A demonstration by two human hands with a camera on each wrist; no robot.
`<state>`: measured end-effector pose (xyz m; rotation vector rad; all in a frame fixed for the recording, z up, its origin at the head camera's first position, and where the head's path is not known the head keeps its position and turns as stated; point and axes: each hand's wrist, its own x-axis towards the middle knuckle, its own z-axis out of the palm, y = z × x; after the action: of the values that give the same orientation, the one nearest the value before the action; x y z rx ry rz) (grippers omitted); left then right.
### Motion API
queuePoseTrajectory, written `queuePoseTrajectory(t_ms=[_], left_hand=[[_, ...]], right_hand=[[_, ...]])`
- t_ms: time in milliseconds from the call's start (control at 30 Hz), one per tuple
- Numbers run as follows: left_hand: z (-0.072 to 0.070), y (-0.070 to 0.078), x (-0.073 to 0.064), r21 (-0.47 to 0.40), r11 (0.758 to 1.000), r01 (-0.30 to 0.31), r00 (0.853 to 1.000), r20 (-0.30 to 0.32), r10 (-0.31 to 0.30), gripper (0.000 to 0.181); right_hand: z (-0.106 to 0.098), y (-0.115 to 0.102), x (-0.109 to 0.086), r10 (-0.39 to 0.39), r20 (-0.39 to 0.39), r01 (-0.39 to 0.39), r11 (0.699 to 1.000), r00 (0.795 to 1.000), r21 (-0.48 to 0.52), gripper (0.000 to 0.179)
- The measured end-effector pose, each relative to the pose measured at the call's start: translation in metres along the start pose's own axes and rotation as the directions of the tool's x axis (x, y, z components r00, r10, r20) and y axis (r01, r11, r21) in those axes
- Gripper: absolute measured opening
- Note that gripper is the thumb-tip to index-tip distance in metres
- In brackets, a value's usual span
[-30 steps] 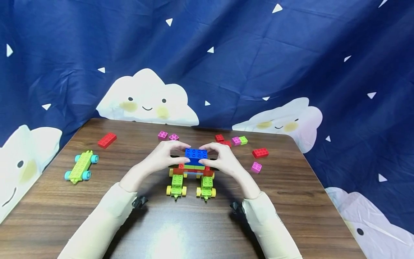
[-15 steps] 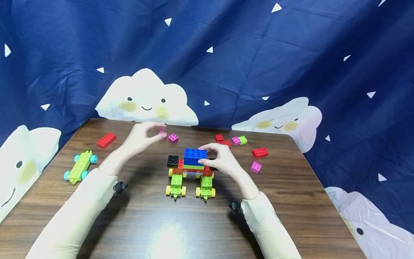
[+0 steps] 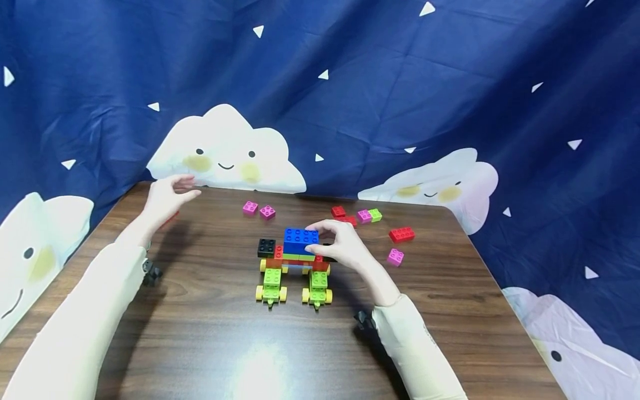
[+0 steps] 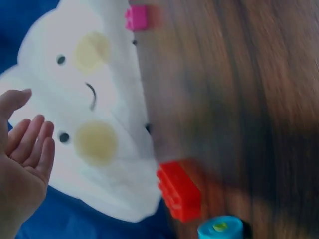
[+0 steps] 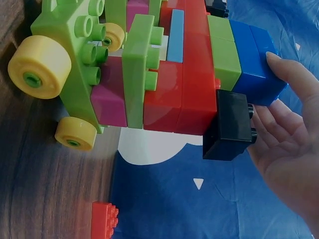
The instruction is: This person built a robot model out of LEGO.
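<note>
My right hand (image 3: 340,241) pinches the blue bricks (image 3: 301,240) on top of a brick build standing on the table. In the right wrist view its thumb lies on one side of the blue bricks (image 5: 254,62). Below them come light green bricks (image 5: 224,55), red bricks (image 5: 164,94), and green wheeled bases (image 3: 271,286) with yellow wheels. A black brick (image 3: 266,248) sticks out on the left; another (image 5: 227,124) is by my right palm. My left hand (image 3: 167,199) is in the air with relaxed fingers, holding nothing. Beneath it, a red brick (image 4: 179,191) is mostly hidden in the head view.
Two pink bricks (image 3: 250,208) lie at the back. Red bricks (image 3: 338,211), a pink brick (image 3: 364,216) joined to a green brick (image 3: 375,215), another red brick (image 3: 402,234) and a pink one (image 3: 395,256) lie right. A turquoise wheel (image 4: 220,228) shows beside the left red brick.
My left hand has let go of the build and moved left, past the pink bricks to above the red brick. My right hand has stayed on the blue bricks.
</note>
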<state>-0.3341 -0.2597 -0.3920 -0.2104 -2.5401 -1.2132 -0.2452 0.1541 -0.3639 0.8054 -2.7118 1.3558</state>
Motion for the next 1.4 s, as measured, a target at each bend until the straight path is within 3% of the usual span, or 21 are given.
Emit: queuePoseTrajectory(t_ms=[300,567,767,1067,1267,1400], left_hand=[[-0.028,-0.037,0.004,0.060,0.992,0.114,0.992,0.044,-0.117,0.063],[-0.036,-0.064,-0.002,0.104,0.979,0.176,0.979,0.085,-0.185,0.069],[-0.037,-0.079,-0.005,0.157,0.956,0.249,0.950,0.153,-0.273,0.073],[-0.038,-0.093,-0.007,0.272,0.938,0.214,0.915,0.279,-0.290,0.074],[-0.040,-0.093,-0.008,0.323,0.923,0.207,0.912,0.279,-0.302,0.071],[-0.041,-0.093,-0.010,0.333,0.913,0.234,0.904,0.270,-0.331,0.070]], right_hand=[[0.001,0.003,0.001,0.008,0.006,-0.008,1.000,1.000,0.009,0.038],[0.001,0.004,0.000,0.018,0.004,-0.018,1.000,1.000,0.019,0.038],[0.001,0.004,0.000,0.028,0.001,-0.028,0.999,1.000,0.023,0.038],[0.002,0.005,0.000,0.026,-0.001,-0.026,0.999,1.000,0.024,0.037],[0.002,0.005,0.001,0.015,-0.009,-0.015,1.000,1.000,0.023,0.037],[0.002,0.005,0.000,0.012,-0.009,-0.011,0.999,1.000,0.032,0.038]])
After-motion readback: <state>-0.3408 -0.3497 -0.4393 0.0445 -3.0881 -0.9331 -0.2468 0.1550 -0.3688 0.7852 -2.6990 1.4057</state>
